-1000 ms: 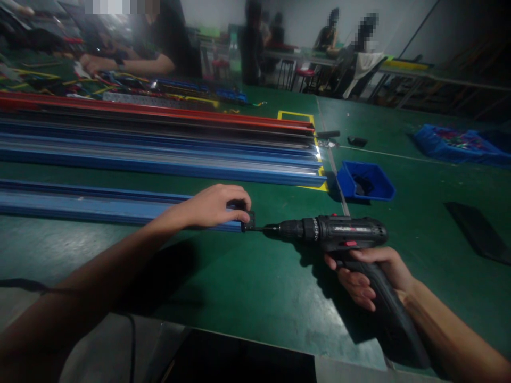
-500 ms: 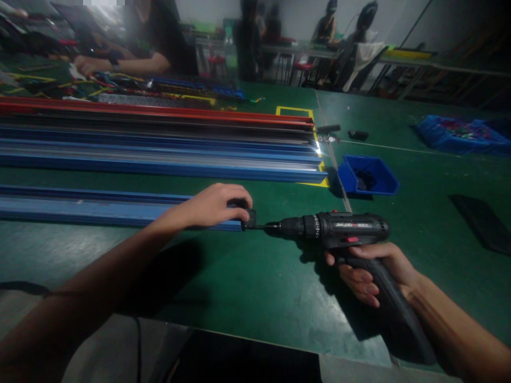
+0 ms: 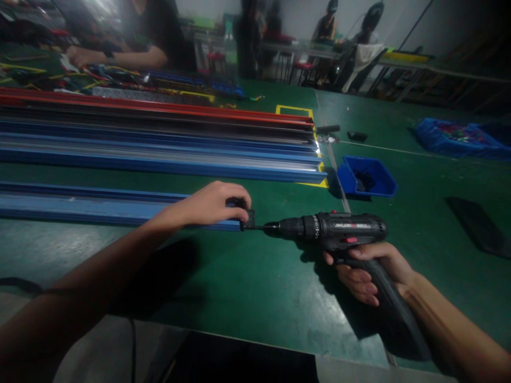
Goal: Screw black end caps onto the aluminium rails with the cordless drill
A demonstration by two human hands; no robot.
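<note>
A long blue metal profile (image 3: 112, 208) lies along the near side of the green table. At its right end sits a small black end cap (image 3: 250, 217), gripped between the thumb and fingers of my left hand (image 3: 213, 205). My right hand (image 3: 365, 274) is wrapped round the handle of a black cordless drill (image 3: 351, 229), held level and pointing left. The drill's bit meets the lower part of the end cap at the profile's end; the exact contact point is too small to make out.
Behind lie several blue, black and red profiles (image 3: 159, 154). A blue bin (image 3: 367, 175) with dark parts stands right, a larger blue tray (image 3: 459, 135) further back. A black flat object (image 3: 477, 226) lies far right. A co-worker's arm (image 3: 131, 57) reaches over cables at back left.
The view has shifted very slightly. Both hands, the drill and the end cap keep the same places relative to each other. The co-worker's hand at the back has moved a little left.
</note>
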